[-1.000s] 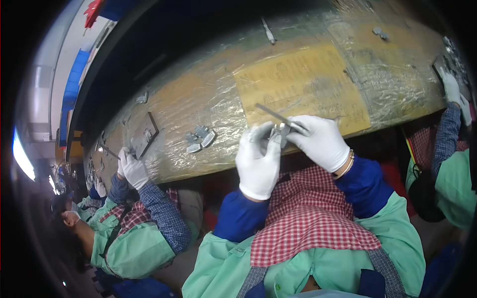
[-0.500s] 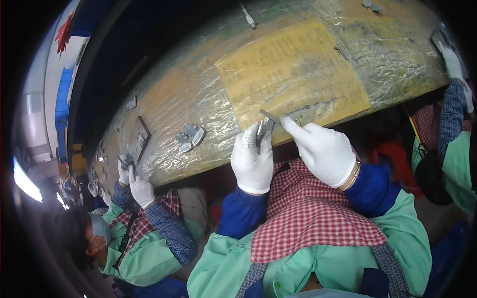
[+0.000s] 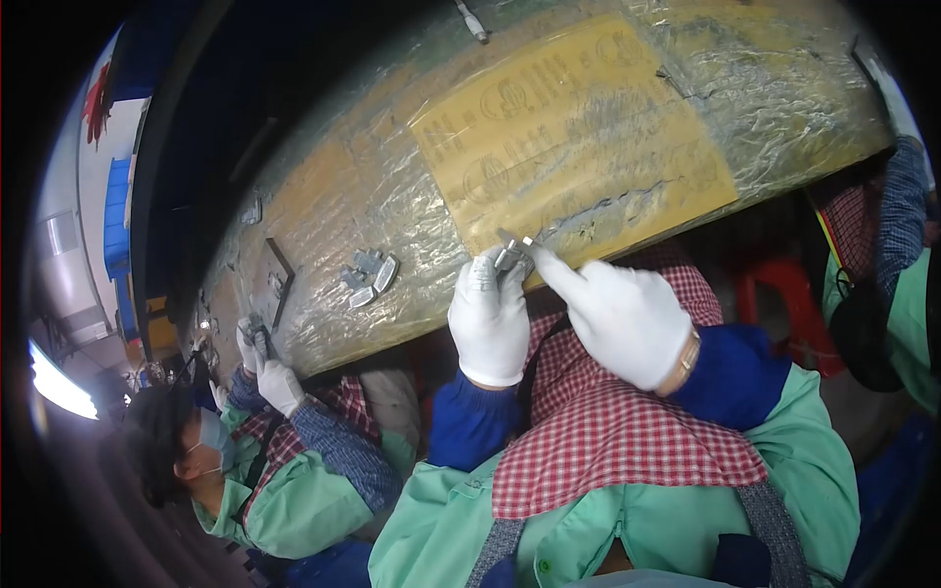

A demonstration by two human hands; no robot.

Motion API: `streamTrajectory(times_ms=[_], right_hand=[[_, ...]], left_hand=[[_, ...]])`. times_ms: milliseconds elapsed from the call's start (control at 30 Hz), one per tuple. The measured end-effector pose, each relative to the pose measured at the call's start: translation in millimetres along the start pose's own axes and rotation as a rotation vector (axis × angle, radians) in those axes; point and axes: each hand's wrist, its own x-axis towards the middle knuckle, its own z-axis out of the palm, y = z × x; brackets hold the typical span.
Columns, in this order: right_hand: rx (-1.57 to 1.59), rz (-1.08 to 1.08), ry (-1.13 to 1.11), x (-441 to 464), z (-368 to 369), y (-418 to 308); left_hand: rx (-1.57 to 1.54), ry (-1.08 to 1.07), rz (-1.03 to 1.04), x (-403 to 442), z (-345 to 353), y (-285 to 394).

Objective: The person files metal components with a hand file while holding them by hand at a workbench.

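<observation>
My left hand (image 3: 488, 328), in a white glove, is closed around a small grey metal part (image 3: 507, 261) at the table's near edge. Over that part lies a thin, flat grey file (image 3: 506, 237), its tip showing beyond the fingers. My right hand (image 3: 632, 328), also gloved, reaches in from the right with the index finger stretched along the file and the other fingers curled. Its grip on the file is mostly hidden behind the hand. To the left on the table sits a cluster of similar grey metal parts (image 3: 369, 277).
Yellow printed sheet (image 3: 578, 127) lies under plastic film on the table (image 3: 333, 206). A white pen-like tool (image 3: 471, 22) is at the far side. On the left a co-worker (image 3: 294, 480) handles a part beside a dark plate (image 3: 281, 284). Another person's sleeve (image 3: 904, 211) and a red stool (image 3: 789, 304) are right.
My right hand has come slightly lower, its fingertip now close to the metal part. The view has shifted a little. My left hand keeps holding the part.
</observation>
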Motion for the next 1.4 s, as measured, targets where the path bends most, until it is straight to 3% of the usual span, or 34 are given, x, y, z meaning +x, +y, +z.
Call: streamTrajectory(times_ms=[167, 333, 400, 600, 767, 933, 1100, 1167, 1267, 1300, 1400], right_hand=[[0.035, 0.029, 0.183, 24.0, 7.5, 12.8], [-0.152, -0.027, -0.063, -19.8, -24.7, -7.6], [-0.127, -0.009, -0.054, -20.3, -13.0, -7.1], [-0.084, 0.021, 0.157, 20.8, 12.6, 12.4], [-0.129, -0.051, -0.030, -19.0, -23.7, -0.4], [-0.142, -0.041, -0.035, -10.5, -8.6, -3.0], [-0.054, 0.017, 0.283, 29.5, 12.3, 19.5], [0.005, 0.014, 0.301, 31.1, 9.1, 19.4], [0.161, -0.034, 0.382, 34.1, 15.7, 16.7], [0.151, -0.048, 0.339, 35.4, 15.6, 16.0], [0.158, -0.087, 0.277, 41.6, 7.1, 9.1]], left_hand=[[0.008, 0.068, 0.133, -5.3, 0.1, -1.9], [-0.027, 0.070, 0.154, -7.9, 1.9, -7.5], [-0.040, 0.084, 0.170, -9.7, 4.3, -9.5], [0.031, 0.074, 0.228, -5.8, 0.2, -6.0], [-0.180, 0.102, 0.207, -8.5, 7.0, -14.4], [-0.362, -0.039, 0.209, -5.4, 1.7, -26.8], [-0.046, 0.008, 0.277, -7.4, -0.6, -25.6], [-0.383, 0.050, 0.056, -13.8, 6.9, -33.0], [-0.486, 0.058, 0.008, -24.2, 12.5, -39.3], [-0.829, 0.002, -0.197, -22.7, 9.0, -36.0], [-0.129, 0.086, 0.094, -20.7, -2.5, -10.6]])
